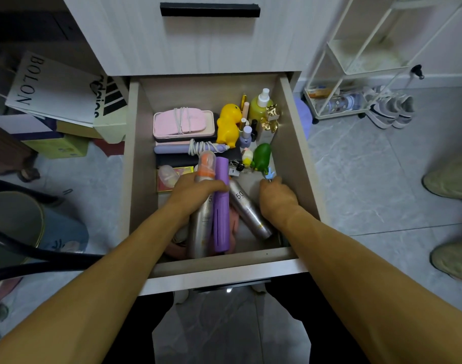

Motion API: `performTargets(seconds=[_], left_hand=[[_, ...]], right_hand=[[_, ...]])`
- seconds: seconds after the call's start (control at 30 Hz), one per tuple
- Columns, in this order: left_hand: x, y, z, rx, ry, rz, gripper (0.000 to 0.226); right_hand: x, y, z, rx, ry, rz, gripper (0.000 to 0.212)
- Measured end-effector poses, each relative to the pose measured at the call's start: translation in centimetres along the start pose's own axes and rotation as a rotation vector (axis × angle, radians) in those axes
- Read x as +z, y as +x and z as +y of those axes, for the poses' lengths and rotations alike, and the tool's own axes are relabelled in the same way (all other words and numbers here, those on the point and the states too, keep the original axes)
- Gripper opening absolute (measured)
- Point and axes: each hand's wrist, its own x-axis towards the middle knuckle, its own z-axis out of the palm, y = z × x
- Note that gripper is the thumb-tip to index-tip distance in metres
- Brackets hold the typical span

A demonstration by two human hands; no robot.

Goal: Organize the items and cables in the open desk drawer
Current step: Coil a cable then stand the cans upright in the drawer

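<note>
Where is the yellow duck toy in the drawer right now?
In the head view, the yellow duck toy stands toward the drawer's back, between the pink case and the small bottles.

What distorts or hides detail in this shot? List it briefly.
Head view: wide-angle bending bows the drawer walls and stretches both forearms; glare washes out the silver can and gold foil; the left hand shadows the drawer's near corner; frame edges fall dark and soft.

It was a home bedroom or study: sneakers (pixel 390 107) sat on the tiled floor (pixel 369 164) beside a white wire cart (pixel 356 56), with shopping bags (pixel 53 90) nearby.
</note>
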Motion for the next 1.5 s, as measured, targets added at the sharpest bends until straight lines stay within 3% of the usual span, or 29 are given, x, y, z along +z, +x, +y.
performTargets(seconds=[0.23, 0.47, 0.57, 0.67, 0.9, 1.07, 1.27, 1.5], left_hand=[[-0.1, -0.2, 0.0, -0.014, 0.019, 0.017, 0.029], [-0.6, 0.0, -0.2, -0.029, 0.018, 0.011, 0.03], [-0.5, -0.1, -0.2, -0.029, 0.019, 0.006, 0.029], [-0.7, -0.1, -0.3, -0.031, 0.023, 0.008, 0.03], [-0.5, -0.4, 0.2, -0.026, 0.017, 0.01, 0.03], [1.1, 0.0, 2.0, 0.016, -0.029, 0.014, 0.019], [4.8, 1.3, 1.6, -0.151, 0.075, -0.052, 0.055], [6.9, 2.4, 1.8, -0.215, 0.197, -0.095, 0.063]], right_hand=[[0.4, -0.6, 0.2, 0.004, 0.049, -0.071, 0.032], [-0.3, -0.8, -0.3, -0.051, 0.237, 0.105, 0.037], [-0.3, -0.9, -0.9, -0.044, 0.3, 0.004, 0.053], [-0.6, -1.2, -1.3, -0.034, 0.268, -0.063, 0.051], [-1.4, -2.0, -0.5, 0.077, 0.413, -0.004, 0.047], [-2.4, -2.6, -0.5, 0.104, 0.22, 0.01, 0.042], [-3.3, -3.0, -0.8, 0.066, -0.046, 0.059, 0.03], [-3.9, -2.9, -0.2, 0.09, -0.009, -0.001, 0.032]])
